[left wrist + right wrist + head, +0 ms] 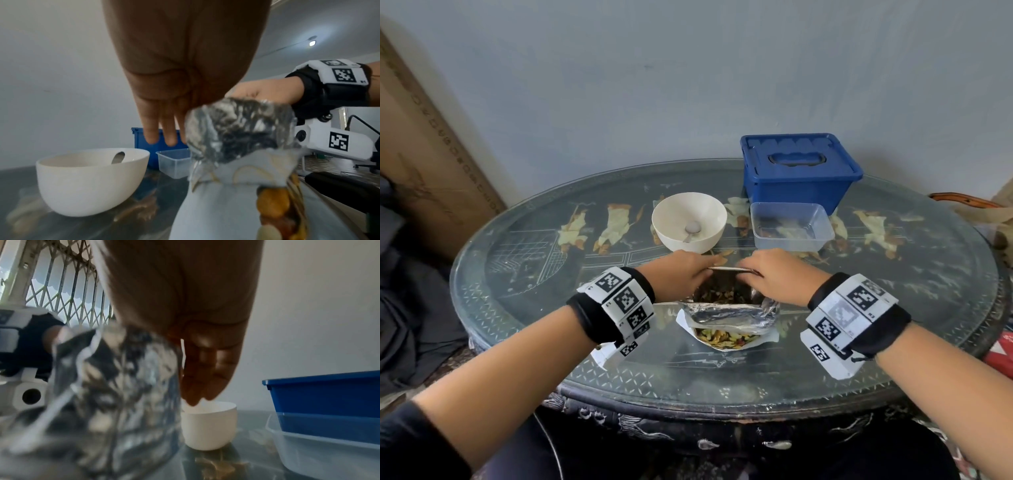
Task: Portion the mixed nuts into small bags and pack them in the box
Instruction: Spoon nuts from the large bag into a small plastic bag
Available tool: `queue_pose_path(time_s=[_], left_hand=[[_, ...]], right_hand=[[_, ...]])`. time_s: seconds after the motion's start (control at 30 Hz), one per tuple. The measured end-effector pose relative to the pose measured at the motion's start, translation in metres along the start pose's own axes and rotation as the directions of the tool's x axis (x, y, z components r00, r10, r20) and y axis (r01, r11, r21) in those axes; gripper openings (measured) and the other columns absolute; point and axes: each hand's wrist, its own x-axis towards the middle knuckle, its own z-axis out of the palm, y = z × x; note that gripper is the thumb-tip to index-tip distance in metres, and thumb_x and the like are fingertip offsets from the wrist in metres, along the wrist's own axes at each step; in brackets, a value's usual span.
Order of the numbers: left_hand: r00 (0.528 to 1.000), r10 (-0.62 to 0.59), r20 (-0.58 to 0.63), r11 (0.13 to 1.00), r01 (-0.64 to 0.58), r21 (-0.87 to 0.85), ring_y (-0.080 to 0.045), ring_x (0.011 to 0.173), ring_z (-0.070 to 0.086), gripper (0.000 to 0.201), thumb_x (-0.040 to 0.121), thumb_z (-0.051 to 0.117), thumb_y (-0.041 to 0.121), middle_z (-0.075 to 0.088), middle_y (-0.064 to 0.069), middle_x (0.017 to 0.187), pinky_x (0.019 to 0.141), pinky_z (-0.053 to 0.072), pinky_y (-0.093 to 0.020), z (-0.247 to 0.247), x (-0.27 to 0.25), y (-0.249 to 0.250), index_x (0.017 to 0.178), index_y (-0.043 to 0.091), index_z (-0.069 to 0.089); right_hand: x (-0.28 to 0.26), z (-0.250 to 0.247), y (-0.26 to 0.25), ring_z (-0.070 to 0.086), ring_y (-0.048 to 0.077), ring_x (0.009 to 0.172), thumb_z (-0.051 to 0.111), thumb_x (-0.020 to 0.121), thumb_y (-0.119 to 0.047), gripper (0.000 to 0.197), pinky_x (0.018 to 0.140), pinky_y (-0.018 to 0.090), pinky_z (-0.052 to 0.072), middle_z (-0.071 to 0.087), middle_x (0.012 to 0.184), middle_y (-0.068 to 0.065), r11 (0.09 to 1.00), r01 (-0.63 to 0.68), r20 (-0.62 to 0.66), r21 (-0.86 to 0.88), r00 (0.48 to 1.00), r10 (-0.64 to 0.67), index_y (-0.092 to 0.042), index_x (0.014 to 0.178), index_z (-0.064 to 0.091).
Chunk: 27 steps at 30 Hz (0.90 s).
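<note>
Item 1, nut bag (729, 315): a foil-lined pouch of mixed nuts standing at the lower centre of the head view on your glass-topped table (551, 308), its mouth pulled open and nuts visible inside (the printed front faces you).

Item 2, your left hand (681, 274): it grasps the far left edge of the bag's mouth. In the left wrist view the three fingers (152, 129) that show hang straight down beside the foil (236, 129); the thumb is hidden.

Item 3, your right hand (774, 274): it grasps the far right edge of the same mouth, fingers curled over the rim.

Item 4, white bowl (688, 221): just above your hands in the head view, with a metal spoon (691, 231) lying inside.

Item 5, clear plastic container (791, 226): right of the bowl, lid off, contents too blurred to tell.

Item 6, blue box (799, 171): upper right of the head view, directly behind the clear container, its handled lid on.
</note>
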Motion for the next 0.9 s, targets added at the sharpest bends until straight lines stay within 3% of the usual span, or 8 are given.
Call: queue_pose_path(time_s=[0.1, 0.2, 0.27, 0.37, 0.47, 0.6, 0.77, 0.9], left_hand=[[0.930, 0.285, -0.234, 0.957, -0.260, 0.132, -0.028, 0.101, 0.057, 0.032, 0.093, 0.046, 0.023, 0.062, -0.013, 0.109, 0.088, 0.041, -0.030, -0.012, -0.008, 0.001, 0.116, 0.006, 0.060], [0.841, 0.525, -0.133, 0.847, -0.499, 0.184, -0.024, 0.074, 0.059, 0.039, 0.087, 0.040, 0.032, 0.066, -0.007, 0.082, 0.068, 0.045, -0.027, -0.020, -0.016, 0.005, 0.088, 0.006, 0.069], [0.868, 0.492, 0.062, 0.847, -0.494, 0.195, -0.022, 0.071, 0.057, 0.043, 0.085, 0.039, 0.039, 0.065, -0.005, 0.082, 0.064, 0.041, -0.023, -0.017, -0.015, 0.010, 0.086, 0.008, 0.068], [0.907, 0.292, 0.302, 0.870, -0.384, 0.310, -0.023, 0.081, 0.057, 0.044, 0.083, 0.036, 0.041, 0.064, -0.007, 0.093, 0.073, 0.045, -0.027, -0.015, -0.008, 0.010, 0.098, 0.009, 0.063], [0.923, 0.151, 0.353, 0.864, -0.297, 0.407, -0.026, 0.095, 0.057, 0.037, 0.092, 0.037, 0.031, 0.065, -0.009, 0.105, 0.088, 0.046, -0.032, -0.017, -0.002, 0.007, 0.106, 0.007, 0.062], [0.895, 0.034, 0.445, 0.843, -0.265, 0.467, -0.025, 0.096, 0.059, 0.039, 0.098, 0.033, 0.031, 0.065, -0.008, 0.106, 0.092, 0.047, -0.037, -0.019, 0.003, 0.009, 0.112, 0.009, 0.063], [0.902, 0.103, 0.418, 0.857, -0.294, 0.424, -0.025, 0.094, 0.058, 0.034, 0.099, 0.038, 0.029, 0.064, -0.009, 0.105, 0.085, 0.043, -0.028, -0.018, 0.006, 0.007, 0.111, 0.007, 0.062], [0.909, 0.238, 0.343, 0.829, -0.374, 0.415, -0.022, 0.106, 0.049, 0.031, 0.098, 0.041, 0.031, 0.061, -0.005, 0.111, 0.092, 0.033, -0.029, -0.010, 0.000, 0.001, 0.112, 0.010, 0.058]], right_hand=[[-0.010, -0.018, 0.001, 0.053, 0.018, 0.089, 0.053, 0.093, -0.033, 0.027, 0.075, 0.028, 0.040, 0.057, 0.094, 0.003, 0.994, 0.107, -0.104, -0.019, 0.989, -0.108, -0.012, 0.106, 0.064], [-0.024, -0.029, -0.011, 0.056, 0.014, 0.083, 0.055, 0.091, -0.035, 0.026, 0.077, 0.027, 0.044, 0.058, 0.088, -0.002, 0.964, 0.264, -0.059, -0.006, 0.963, -0.264, -0.013, 0.096, 0.069], [-0.026, -0.026, -0.019, 0.057, 0.014, 0.082, 0.053, 0.091, -0.040, 0.030, 0.075, 0.027, 0.044, 0.060, 0.089, -0.001, 0.961, 0.274, 0.095, -0.045, 0.959, -0.269, -0.014, 0.097, 0.067], [-0.023, -0.017, -0.023, 0.058, 0.020, 0.087, 0.050, 0.092, -0.043, 0.033, 0.068, 0.028, 0.041, 0.062, 0.097, 0.006, 0.968, 0.205, 0.259, -0.142, 0.952, -0.164, -0.011, 0.098, 0.058], [-0.022, -0.017, -0.023, 0.057, 0.026, 0.087, 0.044, 0.096, -0.034, 0.032, 0.065, 0.026, 0.035, 0.061, 0.100, 0.013, 0.960, 0.149, 0.348, -0.237, 0.936, -0.059, -0.005, 0.102, 0.056], [-0.018, -0.022, -0.022, 0.049, 0.024, 0.074, 0.037, 0.095, -0.011, 0.023, 0.064, 0.027, 0.034, 0.057, 0.086, 0.014, 0.955, 0.135, 0.426, -0.263, 0.905, -0.010, -0.003, 0.096, 0.058], [-0.016, -0.019, -0.018, 0.046, 0.022, 0.064, 0.048, 0.095, -0.015, 0.025, 0.055, 0.027, 0.032, 0.042, 0.061, 0.003, 0.954, 0.110, 0.323, -0.280, 0.946, -0.014, -0.008, 0.071, 0.047], [-0.023, -0.007, -0.013, 0.040, 0.015, 0.054, 0.054, 0.093, -0.018, 0.037, 0.047, 0.020, 0.023, 0.038, 0.058, -0.002, 0.962, 0.098, 0.210, -0.255, 0.977, -0.044, -0.016, 0.060, 0.036]])
